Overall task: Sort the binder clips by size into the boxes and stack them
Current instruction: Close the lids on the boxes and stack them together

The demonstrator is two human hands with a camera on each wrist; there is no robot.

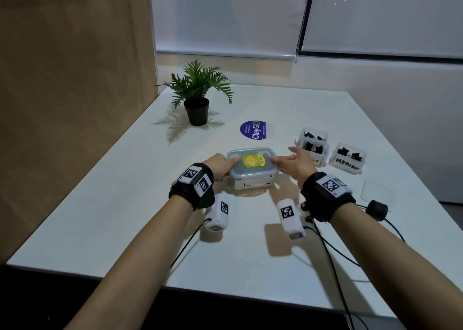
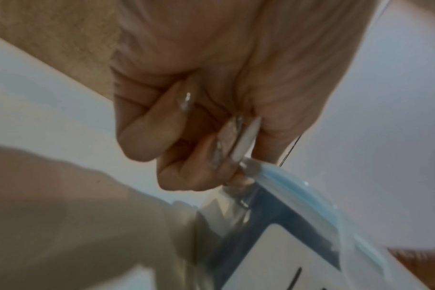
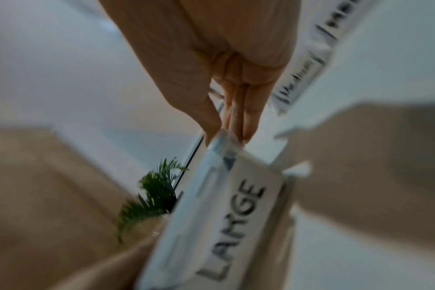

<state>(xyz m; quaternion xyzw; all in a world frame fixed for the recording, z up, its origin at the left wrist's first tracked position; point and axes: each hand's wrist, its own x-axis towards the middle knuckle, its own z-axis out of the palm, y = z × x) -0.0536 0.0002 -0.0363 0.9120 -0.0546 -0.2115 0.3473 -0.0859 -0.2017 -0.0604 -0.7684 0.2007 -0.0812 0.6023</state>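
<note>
A clear large box (image 1: 250,183) with a blue-rimmed lid and a yellow-green sticker stands mid-table; its front label reads LARGE (image 3: 231,206). My left hand (image 1: 223,165) grips its left edge, thumb on the lid and fingers curled at the lid's rim (image 2: 268,176). My right hand (image 1: 290,160) touches the box's right edge with straight fingers (image 3: 246,121), thumb on the lid. To the right, two small clear boxes (image 1: 313,145) with black binder clips are stacked, and a third one (image 1: 349,158) marked MEDIUM stands beside them. What the large box holds is hidden by the lid.
A potted fern (image 1: 196,99) stands at the back left, a round blue sticker (image 1: 253,129) behind the large box. A loose clear lid (image 1: 375,191) lies right of my right wrist. A wooden panel (image 1: 75,104) walls the table's left side.
</note>
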